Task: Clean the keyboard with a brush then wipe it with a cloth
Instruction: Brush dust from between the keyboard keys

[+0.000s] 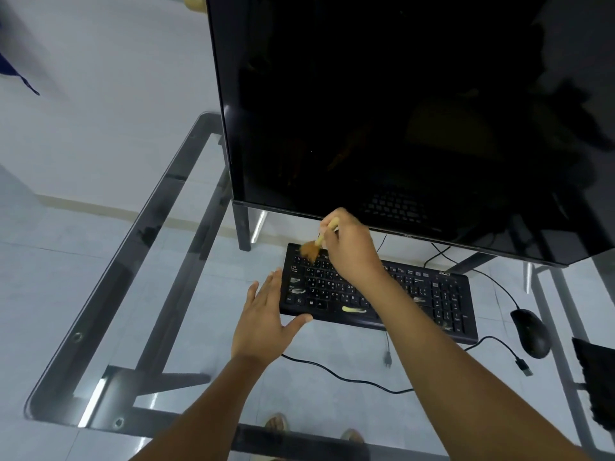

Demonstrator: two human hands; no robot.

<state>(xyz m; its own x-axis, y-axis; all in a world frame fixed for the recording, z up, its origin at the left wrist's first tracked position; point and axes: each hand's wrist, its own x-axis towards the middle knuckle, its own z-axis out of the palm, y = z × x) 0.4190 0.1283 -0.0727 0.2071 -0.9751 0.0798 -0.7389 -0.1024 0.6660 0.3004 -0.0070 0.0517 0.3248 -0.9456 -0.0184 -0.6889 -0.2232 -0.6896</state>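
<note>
A black keyboard (429,294) lies on the glass desk below the monitor, with pale worn patches on some keys. My right hand (352,251) grips a small brush (319,241) with a pale wooden handle. Its brown bristles touch the keyboard's top-left corner and look blurred. My left hand (266,314) lies flat with straight fingers against the keyboard's left end, the thumb along its front edge. A dark cloth (595,377) lies at the desk's right edge, partly cut off by the frame.
A large black monitor (382,111) stands just behind the keyboard on metal legs. A black mouse (530,332) sits right of the keyboard. Loose cables (349,377) run across the glass desk (109,294) near me. My feet show through the glass.
</note>
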